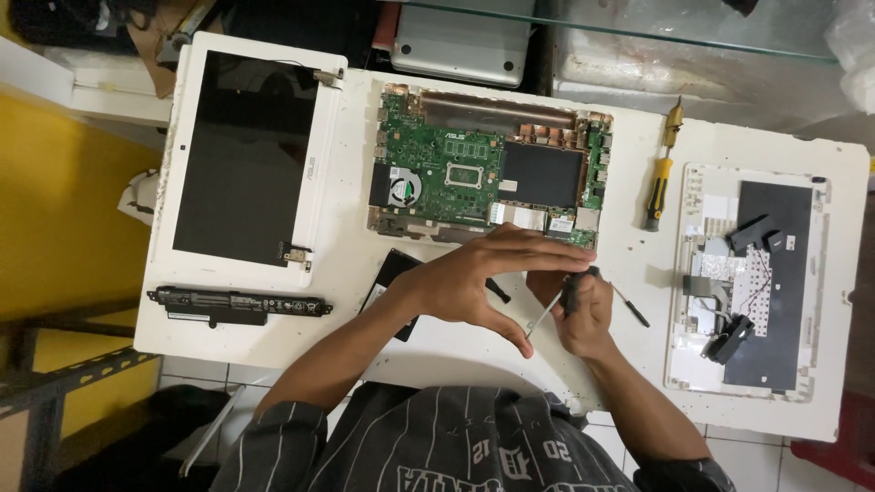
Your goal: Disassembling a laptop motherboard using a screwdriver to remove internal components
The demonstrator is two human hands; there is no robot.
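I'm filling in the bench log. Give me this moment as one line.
left hand: fingertips on screwdriver top | right hand: grips black-handled screwdriver | opened laptop base: beyond hands | yellow screwdriver: lying right

White screen lid (pixel 246 155) left, black battery bar (pixel 239 305) below it; yellow-handled screwdriver (pixel 660 178), keyboard cover (pixel 752 282) right.
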